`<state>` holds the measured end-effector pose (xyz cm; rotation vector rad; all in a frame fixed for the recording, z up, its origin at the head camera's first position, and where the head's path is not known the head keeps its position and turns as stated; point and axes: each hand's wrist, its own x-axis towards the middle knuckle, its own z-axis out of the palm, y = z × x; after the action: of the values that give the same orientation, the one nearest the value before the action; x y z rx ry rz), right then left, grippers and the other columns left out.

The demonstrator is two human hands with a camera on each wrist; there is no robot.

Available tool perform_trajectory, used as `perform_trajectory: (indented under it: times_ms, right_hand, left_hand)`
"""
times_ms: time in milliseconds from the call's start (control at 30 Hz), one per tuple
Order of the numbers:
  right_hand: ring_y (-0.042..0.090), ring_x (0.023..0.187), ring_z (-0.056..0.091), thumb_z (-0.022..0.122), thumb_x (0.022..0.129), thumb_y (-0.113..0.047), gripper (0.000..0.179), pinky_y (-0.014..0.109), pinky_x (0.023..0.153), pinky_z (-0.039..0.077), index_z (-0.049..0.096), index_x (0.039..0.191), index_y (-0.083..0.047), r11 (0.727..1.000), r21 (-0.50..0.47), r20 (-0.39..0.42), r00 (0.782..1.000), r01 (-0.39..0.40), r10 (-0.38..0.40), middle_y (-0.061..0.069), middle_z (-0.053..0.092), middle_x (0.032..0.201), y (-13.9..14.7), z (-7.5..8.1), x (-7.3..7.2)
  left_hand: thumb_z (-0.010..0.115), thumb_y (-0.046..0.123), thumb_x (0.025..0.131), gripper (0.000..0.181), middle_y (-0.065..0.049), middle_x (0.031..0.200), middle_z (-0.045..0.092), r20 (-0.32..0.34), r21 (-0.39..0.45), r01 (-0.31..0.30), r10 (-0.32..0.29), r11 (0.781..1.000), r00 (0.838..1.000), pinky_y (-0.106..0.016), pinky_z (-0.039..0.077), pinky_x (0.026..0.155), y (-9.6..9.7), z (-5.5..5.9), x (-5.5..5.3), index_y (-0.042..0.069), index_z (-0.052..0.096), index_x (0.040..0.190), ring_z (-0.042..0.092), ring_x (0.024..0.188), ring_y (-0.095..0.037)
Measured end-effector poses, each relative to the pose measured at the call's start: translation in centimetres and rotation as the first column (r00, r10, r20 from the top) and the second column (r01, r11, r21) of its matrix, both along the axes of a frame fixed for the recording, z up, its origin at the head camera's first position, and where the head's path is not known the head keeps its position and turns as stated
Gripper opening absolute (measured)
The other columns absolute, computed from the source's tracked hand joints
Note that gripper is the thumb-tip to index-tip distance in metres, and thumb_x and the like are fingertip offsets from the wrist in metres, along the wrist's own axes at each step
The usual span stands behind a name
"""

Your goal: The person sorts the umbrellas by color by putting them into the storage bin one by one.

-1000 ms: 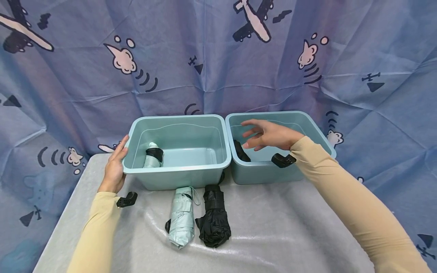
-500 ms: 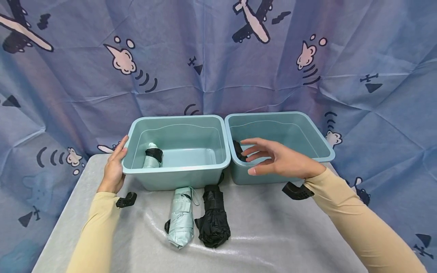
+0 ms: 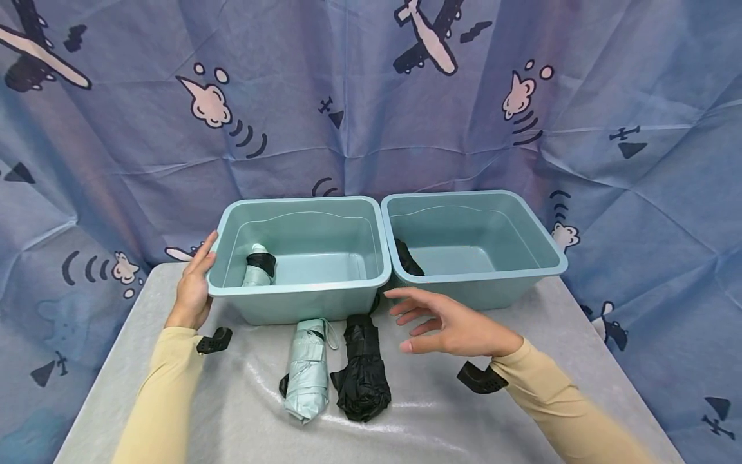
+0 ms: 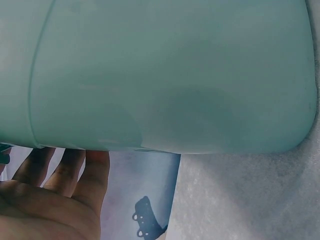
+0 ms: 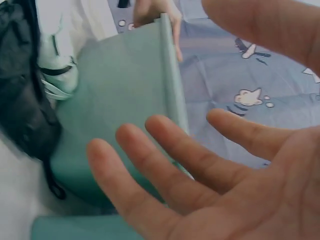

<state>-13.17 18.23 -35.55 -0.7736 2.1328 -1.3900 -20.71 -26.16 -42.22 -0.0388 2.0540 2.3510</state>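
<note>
My left hand (image 3: pixel 192 290) rests against the left end of a pale green plastic bin (image 3: pixel 301 293), its fingers extended along the rim; the left wrist view shows the fingers (image 4: pixel 92 175) against the bin's wall. My right hand (image 3: pixel 455 325) hovers over the table in front of the second bin (image 3: pixel 493 287), fingers spread and holding nothing. Just left of it lies a folded black umbrella (image 3: pixel 364 374), and beside that a folded mint-green umbrella (image 3: pixel 307 374) with a wrist loop. The right wrist view shows both umbrellas beyond the spread fingers (image 5: pixel 150 155).
Inside the left bin, near its left end, is a mint-green folded umbrella (image 3: pixel 257 274) with a black band. A black item (image 3: pixel 408 258) leans at the left end of the right bin. A blue patterned curtain (image 3: pixel 359 96) hangs behind the grey-covered table (image 3: pixel 464 425).
My right hand has come out from over the right bin, moving toward the front and down to the table near the black umbrella. The left hand has stayed on the left bin.
</note>
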Motion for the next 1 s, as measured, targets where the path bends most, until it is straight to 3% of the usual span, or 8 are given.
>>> perform_trajectory:
  times_ms: [300, 600, 700, 800, 867, 933, 1000]
  right_hand:
    - [0.034, 0.122, 0.055, 0.081, 0.089, -0.023, 0.075, 0.049, 0.097, 0.049, 0.042, 0.154, -0.018, 0.994, 0.067, 0.093, 0.992, 0.081, -0.087, 0.019, 0.050, 0.140, -2.2, -5.1, 0.7]
    - [0.040, 0.117, 0.055, 0.084, 0.086, -0.034, 0.079, 0.057, 0.094, 0.047, 0.046, 0.153, -0.014, 0.972, 0.175, 0.009, 0.987, 0.155, -0.159, 0.020, 0.048, 0.145, -4.3, -9.4, 1.1]
    - [0.033, 0.109, 0.057, 0.082, 0.087, -0.035, 0.079, 0.049, 0.090, 0.049, 0.045, 0.154, -0.016, 0.972, 0.181, 0.032, 0.987, 0.149, -0.157, 0.017, 0.050, 0.137, -4.7, -10.2, 1.0]
    - [0.021, 0.088, 0.054, 0.082, 0.088, -0.035, 0.081, 0.035, 0.077, 0.047, 0.043, 0.156, -0.017, 0.976, 0.168, 0.088, 0.984, 0.136, -0.152, 0.010, 0.053, 0.108, -5.2, -10.9, 0.8]
    - [0.017, 0.076, 0.047, 0.082, 0.087, -0.034, 0.082, 0.029, 0.069, 0.042, 0.042, 0.156, -0.017, 0.977, 0.165, 0.116, 0.982, 0.132, -0.152, 0.005, 0.044, 0.091, -5.6, -11.3, 0.8]
    - [0.017, 0.071, 0.042, 0.083, 0.087, -0.034, 0.083, 0.029, 0.067, 0.040, 0.042, 0.156, -0.017, 0.978, 0.161, 0.136, 0.978, 0.134, -0.157, 0.005, 0.039, 0.085, -6.0, -11.7, 0.7]
    - [0.018, 0.081, 0.049, 0.084, 0.085, -0.035, 0.084, 0.033, 0.076, 0.045, 0.043, 0.156, -0.017, 0.975, 0.168, 0.134, 0.976, 0.147, -0.170, 0.006, 0.050, 0.096, -6.4, -11.8, 0.7]
  left_hand:
    - [0.034, 0.038, 0.111, 0.056, 0.000, 0.171, 0.007, -0.001, -0.009, 0.001, -0.001, 1.000, 1.000, -0.026, 0.035, 0.106, -0.1, 0.1, -0.1, 0.030, 0.016, 0.164, 0.019, 0.150, -0.024]
    - [0.035, 0.036, 0.111, 0.056, 0.000, 0.170, 0.009, -0.003, 0.028, 0.002, -0.002, 1.000, 1.000, -0.024, 0.035, 0.104, -0.1, -0.2, -0.1, 0.028, 0.017, 0.164, 0.022, 0.148, -0.022]
    - [0.035, 0.035, 0.112, 0.056, -0.001, 0.170, 0.010, -0.005, 0.046, 0.002, -0.002, 0.999, 1.000, -0.023, 0.035, 0.105, -0.1, -0.2, -0.1, 0.028, 0.018, 0.164, 0.023, 0.147, -0.021]
    - [0.035, 0.035, 0.112, 0.056, 0.000, 0.170, 0.010, -0.004, 0.043, 0.001, 0.000, 0.999, 1.000, -0.023, 0.034, 0.105, -0.1, -0.3, -0.1, 0.028, 0.018, 0.164, 0.022, 0.148, -0.021]
    - [0.035, 0.036, 0.112, 0.056, 0.001, 0.170, 0.010, -0.002, 0.040, 0.000, 0.000, 0.999, 1.000, -0.023, 0.034, 0.105, -0.1, -0.3, -0.1, 0.028, 0.018, 0.164, 0.022, 0.148, -0.021]
    - [0.035, 0.036, 0.112, 0.056, 0.000, 0.170, 0.010, 0.000, 0.038, 0.000, 0.000, 0.999, 1.000, -0.023, 0.035, 0.104, 0.0, -0.3, -0.1, 0.028, 0.018, 0.164, 0.023, 0.148, -0.021]
    - [0.035, 0.036, 0.112, 0.056, 0.000, 0.170, 0.010, 0.001, 0.033, -0.002, 0.002, 0.999, 1.000, -0.023, 0.035, 0.104, 0.0, -0.3, -0.1, 0.029, 0.018, 0.164, 0.023, 0.147, -0.022]
